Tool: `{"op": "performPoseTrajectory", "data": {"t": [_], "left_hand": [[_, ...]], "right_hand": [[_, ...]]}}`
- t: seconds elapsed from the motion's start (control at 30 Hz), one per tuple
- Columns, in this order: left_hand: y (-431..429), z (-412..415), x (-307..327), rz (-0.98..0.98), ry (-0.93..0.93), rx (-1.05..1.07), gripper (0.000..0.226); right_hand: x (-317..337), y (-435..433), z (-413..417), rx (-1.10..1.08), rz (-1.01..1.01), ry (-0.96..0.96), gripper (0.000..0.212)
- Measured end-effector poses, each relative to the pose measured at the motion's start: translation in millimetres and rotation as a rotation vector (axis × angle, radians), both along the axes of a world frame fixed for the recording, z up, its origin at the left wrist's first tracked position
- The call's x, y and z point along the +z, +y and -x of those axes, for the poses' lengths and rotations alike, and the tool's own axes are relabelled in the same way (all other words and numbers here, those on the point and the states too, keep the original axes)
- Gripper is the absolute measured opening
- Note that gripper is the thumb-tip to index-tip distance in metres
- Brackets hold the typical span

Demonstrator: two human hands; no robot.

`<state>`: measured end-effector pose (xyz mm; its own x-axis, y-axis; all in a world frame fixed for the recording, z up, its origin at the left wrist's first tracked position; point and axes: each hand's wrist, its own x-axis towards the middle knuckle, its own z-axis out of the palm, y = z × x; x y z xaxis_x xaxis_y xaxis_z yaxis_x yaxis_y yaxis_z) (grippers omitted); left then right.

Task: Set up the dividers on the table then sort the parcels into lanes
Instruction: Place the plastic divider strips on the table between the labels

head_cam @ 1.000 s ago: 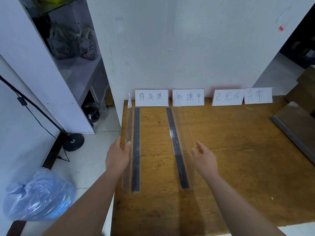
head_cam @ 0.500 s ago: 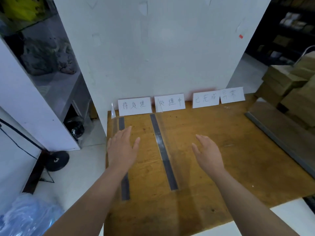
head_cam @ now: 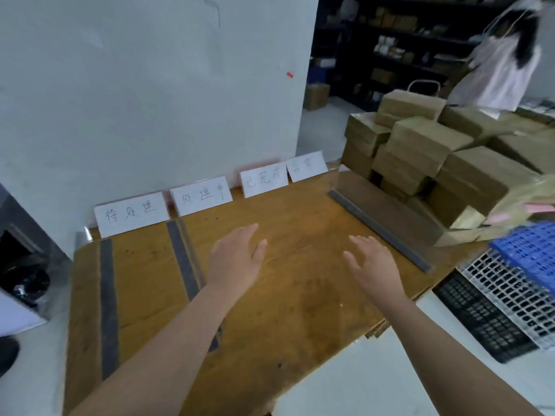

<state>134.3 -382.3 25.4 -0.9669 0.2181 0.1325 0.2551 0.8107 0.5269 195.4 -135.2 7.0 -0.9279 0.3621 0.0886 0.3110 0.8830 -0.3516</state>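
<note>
Dividers [head_cam: 183, 259] are clear acrylic strips on dark grey bases. Head view: two stand lengthwise on the left part of the wooden table [head_cam: 300, 325], and a third [head_cam: 381, 226] runs along the right edge. Half a second ago the left hand [head_cam: 237, 265] hovered over the leftmost divider [head_cam: 106, 295]; it and the right hand [head_cam: 375, 268] now float above bare wood between the middle and right dividers. Both are spread flat, palms down, grasping nothing. The view has swung right. This suggests the left-hand dividers are placed and attention is moving to the remaining lane or the parcels. Four white paper labels [head_cam: 201, 196] lean against the back wall. Parcels [head_cam: 420, 151], matte brown cardboard boxes, are stacked just beyond the table's right edge. A blue perforated crate [head_cam: 528, 250] lies near them.
</note>
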Motion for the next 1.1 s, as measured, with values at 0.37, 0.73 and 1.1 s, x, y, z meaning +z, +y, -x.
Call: {"op": "performPoseTrajectory", "data": {"t": [0.37, 0.73, 1.1], "left_hand": [[200.5, 19.8, 4.7, -0.073, -0.05, -0.152, 0.046], [317.0, 73.9, -21.2, -0.033, -0.089, -0.337, 0.045], [401.5, 162.6, -74.4, 0.205, -0.114, -0.496, 0.05]], "right_hand": [[12.4, 186.6, -49.4, -0.099, 0.016, -0.008, 0.041], [-11.4, 277.2, -26.8, -0.12, 0.039, -0.06, 0.038], [-39.7, 320.5, 37.4, -0.105, 0.114, -0.199, 0.042]]}}
